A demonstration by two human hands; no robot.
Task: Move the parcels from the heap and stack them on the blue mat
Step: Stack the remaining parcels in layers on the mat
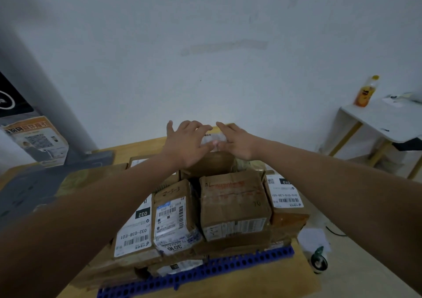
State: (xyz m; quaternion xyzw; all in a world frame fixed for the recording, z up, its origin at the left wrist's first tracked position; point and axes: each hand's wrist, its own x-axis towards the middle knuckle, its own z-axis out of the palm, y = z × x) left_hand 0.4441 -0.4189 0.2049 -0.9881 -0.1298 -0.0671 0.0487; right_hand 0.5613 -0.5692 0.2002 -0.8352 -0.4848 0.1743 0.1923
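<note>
Bare arms stretch across cardboard parcels [233, 204] piled on the blue mat [205, 272], which lies on a tan wooden platform [306, 272]. The left hand [185, 143] and right hand [236, 143] hover side by side at the far top of the pile. Their fingers are spread and only loosely bent over a white-labelled parcel [213, 139] at the back. Neither hand grips it, and whether the palms touch it cannot be told.

The job looks well advanced. At least two layers of boxes cover the mat. The near row runs from a box labelled 032 [134, 227], past one marked 3016 [175, 220], to one labelled 010 [285, 195] on the right. Only the mat's perforated front edge shows bare. The parcel under the hands appears to be the one in hand, being set down or squared up.

How many parcels are left is unknown, for the heap is out of frame. The far side of the stack is hidden behind hands and boxes. The lowest layer sits in shadow, and most label print is too small to read.

A caster wheel [319, 261] stands by the platform's right corner. A white side table [383, 124] with an orange bottle [366, 92] stands by the wall.
</note>
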